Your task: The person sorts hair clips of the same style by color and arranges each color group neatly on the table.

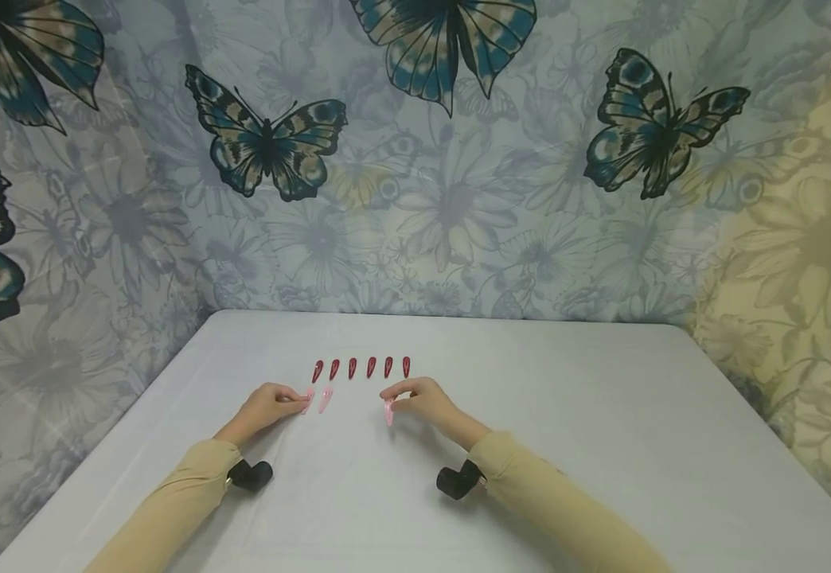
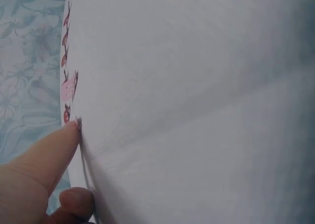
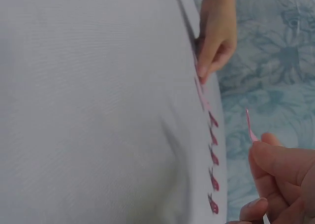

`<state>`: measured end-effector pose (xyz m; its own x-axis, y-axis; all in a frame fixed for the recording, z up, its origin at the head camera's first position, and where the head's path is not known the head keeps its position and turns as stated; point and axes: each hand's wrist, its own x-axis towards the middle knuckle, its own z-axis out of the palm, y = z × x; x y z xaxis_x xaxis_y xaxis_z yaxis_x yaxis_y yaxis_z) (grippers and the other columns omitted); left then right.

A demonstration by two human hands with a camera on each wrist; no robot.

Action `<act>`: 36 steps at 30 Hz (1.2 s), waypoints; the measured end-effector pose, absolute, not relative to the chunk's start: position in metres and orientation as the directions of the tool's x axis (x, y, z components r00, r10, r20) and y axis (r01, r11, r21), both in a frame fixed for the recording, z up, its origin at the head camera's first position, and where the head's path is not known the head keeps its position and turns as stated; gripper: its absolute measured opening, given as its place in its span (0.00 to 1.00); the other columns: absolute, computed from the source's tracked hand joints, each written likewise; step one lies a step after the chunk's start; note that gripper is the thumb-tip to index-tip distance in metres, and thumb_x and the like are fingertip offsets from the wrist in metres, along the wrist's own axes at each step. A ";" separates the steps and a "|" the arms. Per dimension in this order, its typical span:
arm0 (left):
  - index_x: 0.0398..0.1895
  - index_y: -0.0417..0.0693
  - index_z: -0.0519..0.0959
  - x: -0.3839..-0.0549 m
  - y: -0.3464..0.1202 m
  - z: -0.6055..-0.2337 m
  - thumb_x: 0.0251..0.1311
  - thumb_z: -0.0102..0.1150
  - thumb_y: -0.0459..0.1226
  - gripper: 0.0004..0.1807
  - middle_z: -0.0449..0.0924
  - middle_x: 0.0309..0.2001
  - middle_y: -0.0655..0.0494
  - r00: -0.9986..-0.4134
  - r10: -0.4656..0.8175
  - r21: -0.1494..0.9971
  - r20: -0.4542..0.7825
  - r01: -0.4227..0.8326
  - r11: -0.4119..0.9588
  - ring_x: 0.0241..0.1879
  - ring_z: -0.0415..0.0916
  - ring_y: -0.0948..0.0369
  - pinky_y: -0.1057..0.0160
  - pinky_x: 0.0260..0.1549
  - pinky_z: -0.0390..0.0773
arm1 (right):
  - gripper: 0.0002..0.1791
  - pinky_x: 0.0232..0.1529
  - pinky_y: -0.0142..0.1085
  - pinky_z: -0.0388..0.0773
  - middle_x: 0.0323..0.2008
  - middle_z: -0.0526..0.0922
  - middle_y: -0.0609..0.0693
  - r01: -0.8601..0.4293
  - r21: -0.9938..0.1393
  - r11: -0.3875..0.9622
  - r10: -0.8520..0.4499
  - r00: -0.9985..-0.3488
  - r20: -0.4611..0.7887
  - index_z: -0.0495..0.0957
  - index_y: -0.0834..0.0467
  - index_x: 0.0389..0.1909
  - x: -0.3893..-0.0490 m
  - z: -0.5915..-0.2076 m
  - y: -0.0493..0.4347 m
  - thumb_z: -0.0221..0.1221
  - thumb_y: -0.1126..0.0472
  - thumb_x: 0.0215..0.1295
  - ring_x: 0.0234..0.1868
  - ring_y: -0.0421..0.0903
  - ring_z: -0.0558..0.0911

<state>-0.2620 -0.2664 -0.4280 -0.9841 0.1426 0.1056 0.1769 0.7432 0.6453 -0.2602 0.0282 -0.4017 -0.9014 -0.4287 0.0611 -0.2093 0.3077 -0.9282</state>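
Observation:
A row of several dark red snap hair clips [image 1: 353, 368] lies across the table. Below its left end is a loose pink snap hair clip [image 1: 325, 399]. Just left of that, my left hand [image 1: 265, 410] pinches another pink hair clip [image 1: 308, 403] at the table, its fingers covering part of it. My right hand [image 1: 426, 402] holds a third pink hair clip [image 1: 389, 414] between thumb and fingers, below the row's right end. In the right wrist view this clip [image 3: 248, 123] sticks up narrow from the fingertips.
The white table [image 1: 566, 422] runs back to a wall covering [image 1: 458, 207] printed with butterflies and flowers. Black wrist cameras [image 1: 252, 476] are strapped at both sleeves, close over the tabletop.

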 end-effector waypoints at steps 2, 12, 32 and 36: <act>0.25 0.39 0.83 -0.263 -0.267 -0.429 0.49 0.65 0.38 0.09 0.77 0.26 0.53 -0.984 0.141 0.644 0.105 0.176 0.745 0.21 0.61 0.62 0.64 0.22 0.63 | 0.09 0.28 0.31 0.64 0.34 0.82 0.50 -0.219 -0.929 0.298 -0.418 -0.905 0.080 0.82 0.65 0.36 -0.263 -0.403 0.021 0.60 0.70 0.51 0.30 0.43 0.69; 0.26 0.39 0.83 -0.263 -0.268 -0.430 0.49 0.65 0.38 0.09 0.77 0.25 0.54 -0.984 0.136 0.630 0.114 0.177 0.756 0.21 0.60 0.62 0.63 0.21 0.62 | 0.08 0.36 0.33 0.71 0.31 0.82 0.51 -0.293 -0.906 0.306 -0.391 -0.906 0.161 0.83 0.64 0.33 -0.278 -0.414 -0.012 0.62 0.70 0.51 0.36 0.42 0.77; 0.25 0.40 0.83 -0.256 -0.265 -0.432 0.48 0.65 0.38 0.08 0.79 0.28 0.53 -0.987 0.120 0.632 0.103 0.159 0.758 0.22 0.62 0.62 0.63 0.24 0.64 | 0.06 0.37 0.32 0.71 0.29 0.83 0.49 -0.309 -0.827 0.469 -0.318 -0.933 0.168 0.84 0.61 0.28 -0.293 -0.432 -0.047 0.63 0.71 0.48 0.35 0.44 0.78; 0.25 0.42 0.83 -0.259 -0.266 -0.430 0.49 0.65 0.38 0.08 0.79 0.29 0.54 -0.988 0.111 0.628 0.105 0.153 0.763 0.23 0.63 0.63 0.63 0.25 0.65 | 0.06 0.38 0.32 0.71 0.28 0.83 0.49 -0.333 -0.810 0.482 -0.320 -0.928 0.191 0.84 0.61 0.28 -0.300 -0.432 -0.046 0.64 0.71 0.47 0.36 0.44 0.79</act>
